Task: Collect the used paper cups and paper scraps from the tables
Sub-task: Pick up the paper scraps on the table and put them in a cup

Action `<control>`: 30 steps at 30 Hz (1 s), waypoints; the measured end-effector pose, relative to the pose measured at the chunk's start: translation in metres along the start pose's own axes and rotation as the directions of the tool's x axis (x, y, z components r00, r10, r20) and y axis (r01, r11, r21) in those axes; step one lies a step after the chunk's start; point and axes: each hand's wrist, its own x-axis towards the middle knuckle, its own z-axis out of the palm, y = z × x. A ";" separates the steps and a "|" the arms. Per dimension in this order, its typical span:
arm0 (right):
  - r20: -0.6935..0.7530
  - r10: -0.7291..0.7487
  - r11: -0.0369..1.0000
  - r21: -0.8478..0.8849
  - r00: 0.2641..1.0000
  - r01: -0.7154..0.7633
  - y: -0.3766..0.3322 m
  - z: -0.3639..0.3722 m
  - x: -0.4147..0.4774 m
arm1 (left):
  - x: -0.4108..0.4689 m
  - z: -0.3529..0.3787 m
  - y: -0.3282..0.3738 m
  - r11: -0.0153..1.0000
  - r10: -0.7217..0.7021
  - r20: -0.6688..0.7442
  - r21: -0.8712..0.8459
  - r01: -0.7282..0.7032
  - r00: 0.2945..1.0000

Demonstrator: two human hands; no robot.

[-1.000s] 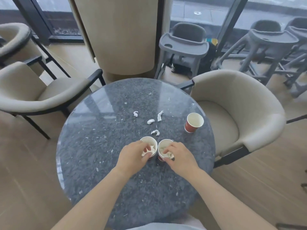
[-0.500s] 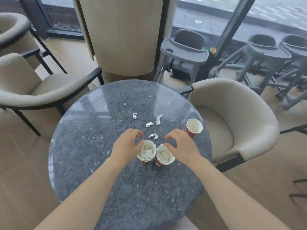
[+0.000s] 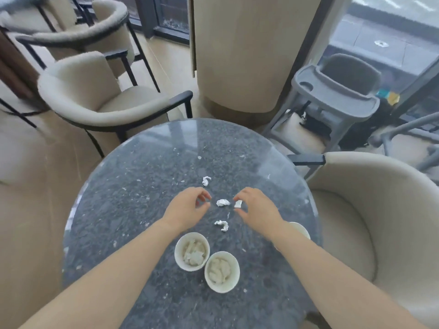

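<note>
Two paper cups stuffed with crumpled paper stand side by side on the round dark stone table (image 3: 133, 210): the left cup (image 3: 192, 251) and the right cup (image 3: 221, 271). A third cup (image 3: 301, 230) is mostly hidden behind my right forearm. White paper scraps lie beyond the cups: one at the far side (image 3: 206, 180), one in the middle (image 3: 222, 202), one nearer (image 3: 221, 225). My left hand (image 3: 187, 208) hovers just left of the middle scrap, fingers curled and apart, empty. My right hand (image 3: 257, 210) pinches a small white scrap (image 3: 238, 203) between thumb and fingers.
Beige armchairs stand at the left (image 3: 99, 98) and right (image 3: 380, 210) of the table. A wide beige column (image 3: 242, 55) rises behind it. A grey high chair (image 3: 337, 91) stands at the back right. Tiny paper crumbs speckle the tabletop.
Both hands left the two filled cups and moved forward to the loose scraps. My right hand has closed on a small scrap. The camera tilted down and shifted.
</note>
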 end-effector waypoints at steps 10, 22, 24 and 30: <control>0.220 -0.204 0.966 -0.111 0.954 0.232 0.024 0.034 0.077 | 0.059 0.024 -0.014 0.984 -0.159 -0.034 0.071 0.161 0.987; 0.280 -0.302 0.934 -0.106 0.911 0.342 0.050 0.045 0.101 | 0.091 0.043 -0.027 0.970 -0.183 -0.044 0.153 0.188 0.982; 0.271 -0.286 0.946 -0.073 0.919 0.316 0.054 0.041 0.099 | 0.093 0.048 -0.028 0.969 -0.179 -0.009 0.173 0.177 0.984; 0.111 -0.213 0.974 0.101 0.971 0.202 0.080 0.016 0.093 | 0.089 0.060 -0.025 0.971 -0.109 0.125 0.224 0.079 0.986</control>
